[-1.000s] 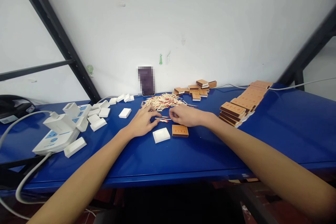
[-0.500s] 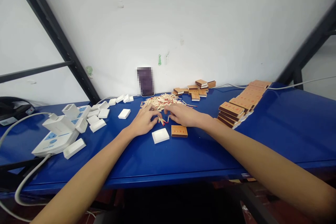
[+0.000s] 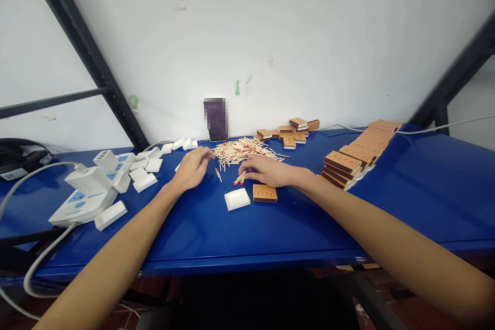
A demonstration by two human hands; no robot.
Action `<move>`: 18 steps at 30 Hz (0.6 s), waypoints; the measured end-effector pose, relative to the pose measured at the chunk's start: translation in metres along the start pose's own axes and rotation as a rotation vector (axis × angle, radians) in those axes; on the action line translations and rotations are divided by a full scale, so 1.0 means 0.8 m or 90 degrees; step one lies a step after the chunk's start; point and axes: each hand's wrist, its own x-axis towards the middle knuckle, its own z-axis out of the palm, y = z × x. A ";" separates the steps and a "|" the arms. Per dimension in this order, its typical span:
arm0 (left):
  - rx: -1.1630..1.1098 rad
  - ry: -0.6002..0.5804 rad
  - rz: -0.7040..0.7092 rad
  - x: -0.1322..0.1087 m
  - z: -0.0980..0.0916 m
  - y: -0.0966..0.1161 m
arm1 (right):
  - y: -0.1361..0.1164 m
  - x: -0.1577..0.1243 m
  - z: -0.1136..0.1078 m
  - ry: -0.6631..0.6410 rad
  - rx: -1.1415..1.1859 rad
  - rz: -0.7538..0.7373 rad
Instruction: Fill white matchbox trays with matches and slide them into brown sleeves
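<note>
My right hand (image 3: 266, 170) has its fingers closed on a small bunch of matches (image 3: 238, 180), red heads pointing towards me. My left hand (image 3: 194, 166) is off to the left with nothing visible in it, its fingers reaching to the left edge of a loose heap of matches (image 3: 247, 149). A few stray matches (image 3: 218, 175) lie on the table between the hands. In front of the right hand are a white matchbox tray (image 3: 237, 199) and, beside it, an orange-brown matchbox sleeve (image 3: 265, 193).
Several white trays (image 3: 145, 182) lie on the left near a power strip (image 3: 83, 206) with chargers and cables. Closed matchboxes (image 3: 288, 142) are piled by the wall; more stand in rows (image 3: 367, 144) at the right. A phone-like device (image 3: 217, 119) leans on the wall.
My left hand has moved left, away from the bunch of matches, to the side of the heap. My right hand stays nearly in place, now closed on the bunch.
</note>
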 end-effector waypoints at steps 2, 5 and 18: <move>0.010 -0.068 0.010 -0.001 -0.003 -0.004 | 0.000 -0.001 -0.001 -0.004 0.002 0.004; 0.027 -0.123 0.040 -0.001 -0.006 0.000 | -0.005 -0.003 -0.003 -0.013 0.003 0.005; -0.047 -0.237 0.059 -0.005 -0.016 0.017 | -0.049 -0.030 -0.056 -0.204 -0.037 0.226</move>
